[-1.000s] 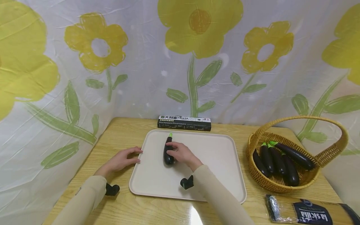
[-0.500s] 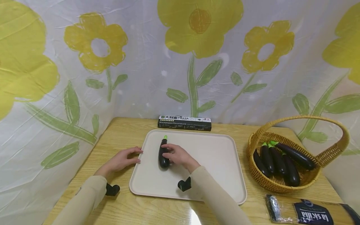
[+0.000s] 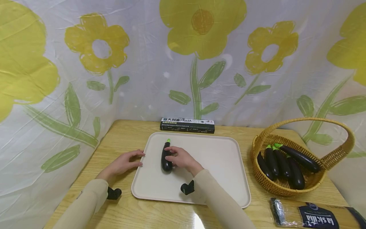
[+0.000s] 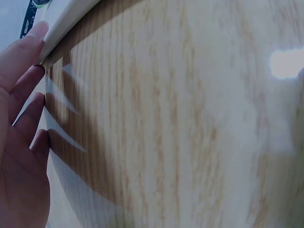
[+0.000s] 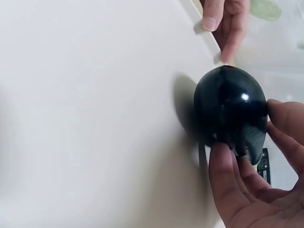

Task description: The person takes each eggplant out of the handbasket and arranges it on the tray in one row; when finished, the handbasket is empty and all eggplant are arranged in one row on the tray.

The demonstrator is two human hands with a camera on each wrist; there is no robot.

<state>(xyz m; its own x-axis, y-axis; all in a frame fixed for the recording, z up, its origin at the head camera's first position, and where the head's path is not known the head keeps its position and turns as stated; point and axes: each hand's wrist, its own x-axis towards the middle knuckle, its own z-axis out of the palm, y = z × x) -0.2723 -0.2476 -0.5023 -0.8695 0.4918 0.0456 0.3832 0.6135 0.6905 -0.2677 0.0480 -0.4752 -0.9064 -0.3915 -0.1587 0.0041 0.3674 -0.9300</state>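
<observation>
A dark purple eggplant with a green stem lies on the left half of a cream tray. My right hand grips it from the right side. In the right wrist view the eggplant's rounded end faces the camera, and my thumb and fingers curl round it. My left hand rests on the wooden table with its fingers fairly straight. Its fingertips touch the tray's left rim.
A wicker basket with a handle stands at the right and holds several eggplants. A black pasta box lies behind the tray. A dark pasta packet lies at the front right. A flowered cloth hangs behind the table.
My right hand has slid the eggplant a little to the left on the tray and still grips it. The left hand has not moved.
</observation>
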